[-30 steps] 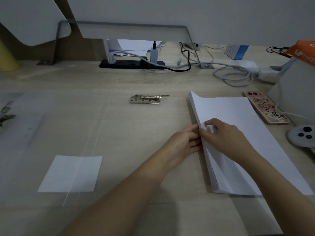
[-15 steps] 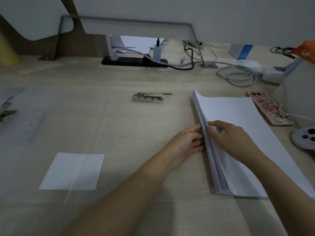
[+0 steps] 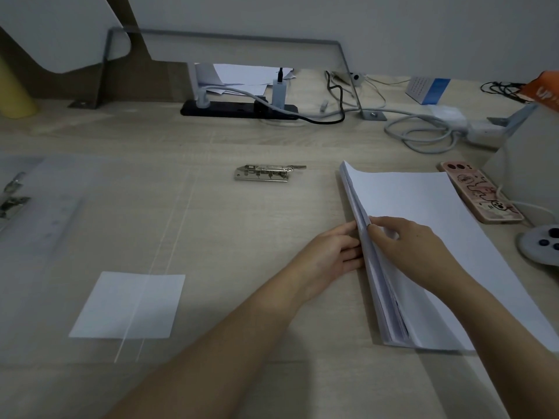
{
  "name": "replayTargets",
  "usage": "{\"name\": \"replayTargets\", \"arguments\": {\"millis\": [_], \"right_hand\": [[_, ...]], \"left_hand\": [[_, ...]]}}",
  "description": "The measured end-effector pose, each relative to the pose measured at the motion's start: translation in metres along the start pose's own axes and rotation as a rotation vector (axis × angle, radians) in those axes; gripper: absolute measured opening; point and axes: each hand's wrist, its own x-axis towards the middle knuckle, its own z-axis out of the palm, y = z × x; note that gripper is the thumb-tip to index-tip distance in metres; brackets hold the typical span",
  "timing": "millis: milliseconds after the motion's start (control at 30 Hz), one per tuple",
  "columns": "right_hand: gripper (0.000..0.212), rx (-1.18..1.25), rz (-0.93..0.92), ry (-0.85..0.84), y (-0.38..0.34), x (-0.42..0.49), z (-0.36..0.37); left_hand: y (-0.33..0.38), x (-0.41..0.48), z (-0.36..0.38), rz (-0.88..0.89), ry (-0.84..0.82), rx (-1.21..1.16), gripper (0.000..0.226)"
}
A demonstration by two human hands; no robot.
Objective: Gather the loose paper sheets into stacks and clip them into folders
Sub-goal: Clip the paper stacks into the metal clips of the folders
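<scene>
A thick stack of white paper sheets [image 3: 423,207] lies on the desk at the right, its left edge lifted. My right hand [image 3: 414,246] rests on top and its thumb raises the upper sheets at that edge. My left hand [image 3: 332,255] lies flat on the desk with its fingertips against the stack's left edge, under the lifted part. A loose metal folder clip [image 3: 266,173] lies apart at mid-desk. A clear plastic folder [image 3: 90,237] lies open on the left, with a small white paper [image 3: 130,305] under it and a metal clip mechanism [image 3: 12,195] at its far left.
A phone in a patterned case [image 3: 481,192] lies right of the stack, and a grey round controller [image 3: 541,243] sits at the right edge. A black power strip [image 3: 236,110], cables [image 3: 423,137] and more papers [image 3: 242,75] line the back of the desk.
My right thumb has lifted more sheets at the stack's left edge, so the gap there is wider. My left hand stays against the edge. The view has shifted slightly.
</scene>
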Motion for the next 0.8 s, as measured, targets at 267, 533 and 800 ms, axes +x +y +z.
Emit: {"name": "replayTargets", "arguments": {"millis": [267, 533, 800], "right_hand": [[0.037, 0.006, 0.015, -0.036, 0.001, -0.001, 0.002], [0.043, -0.045, 0.032, -0.024, 0.001, 0.001, -0.004], [0.038, 0.210, 0.172, 0.199, 0.026, -0.003, -0.019]], "left_hand": [[0.007, -0.002, 0.029, 0.226, 0.315, 0.441, 0.024], [0.013, 0.022, 0.041, -0.148, 0.336, 0.348, 0.047], [-0.005, 0.029, 0.027, 0.004, 0.436, 0.446, 0.046]]}}
